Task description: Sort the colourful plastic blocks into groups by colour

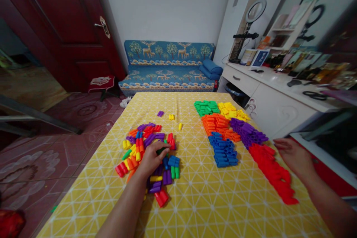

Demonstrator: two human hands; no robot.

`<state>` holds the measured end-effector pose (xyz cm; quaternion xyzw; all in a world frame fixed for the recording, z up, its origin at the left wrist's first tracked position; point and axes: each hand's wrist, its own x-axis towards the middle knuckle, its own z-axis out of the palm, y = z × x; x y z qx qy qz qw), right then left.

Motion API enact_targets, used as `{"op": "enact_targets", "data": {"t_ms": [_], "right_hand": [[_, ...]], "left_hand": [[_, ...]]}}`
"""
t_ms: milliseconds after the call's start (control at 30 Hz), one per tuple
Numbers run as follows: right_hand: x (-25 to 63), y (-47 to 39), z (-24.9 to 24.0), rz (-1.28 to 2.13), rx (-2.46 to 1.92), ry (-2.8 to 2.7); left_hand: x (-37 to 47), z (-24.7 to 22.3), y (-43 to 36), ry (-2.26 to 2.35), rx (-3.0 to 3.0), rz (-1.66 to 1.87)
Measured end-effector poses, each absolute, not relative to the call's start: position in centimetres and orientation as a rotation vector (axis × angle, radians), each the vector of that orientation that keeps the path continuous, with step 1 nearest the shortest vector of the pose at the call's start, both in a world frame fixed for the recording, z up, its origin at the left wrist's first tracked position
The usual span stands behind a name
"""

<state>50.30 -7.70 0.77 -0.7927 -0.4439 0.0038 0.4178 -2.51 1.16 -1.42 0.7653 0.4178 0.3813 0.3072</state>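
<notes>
The left hand [153, 157], fingers curled, covers part of the mixed tubes [150, 140], which point every way, left of centre; its grip is hidden. The right hand [296, 158], loosely open, hold unclear, is beside red tubes [270, 167], their pile slanting lower right. A bin [236, 92], contents unclear, stands upper right.

Soft, muted indoor light casts faint shadows on a yellow tablecloth [195, 204] as wide-angle distortion stretches the edges and dresser-top items [333, 72] blur at right.
</notes>
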Motion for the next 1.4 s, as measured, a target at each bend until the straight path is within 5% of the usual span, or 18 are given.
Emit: {"op": "enact_targets", "data": {"t_ms": [133,367,600,767,1033,1400], "right_hand": [[42.6,-6.8,3.0,-0.005,-1.717,-1.062],[24.6,-2.9,2.4,0.52,-1.275,-1.798],[16.6,0.9,-0.2,0.469,-1.219,-2.222],[15.7,1.2,-0.7,0.555,-1.278,-1.985],[14.5,-1.9,-0.2,1.228,-1.032,-1.139],[14.7,-2.7,-0.5,1.178,-1.049,-0.845]], "left_hand": [[-2.5,-1.5,1.2,1.114,2.026,1.001],[-2.4,-1.4,1.1,1.124,2.003,1.011],[-2.4,-1.3,1.1,1.081,2.004,1.129],[-2.5,-1.5,1.1,1.057,2.024,1.134],[-2.5,-1.0,0.8,1.023,2.051,0.977],[-2.3,-0.7,0.7,1.043,2.057,0.923]]}}
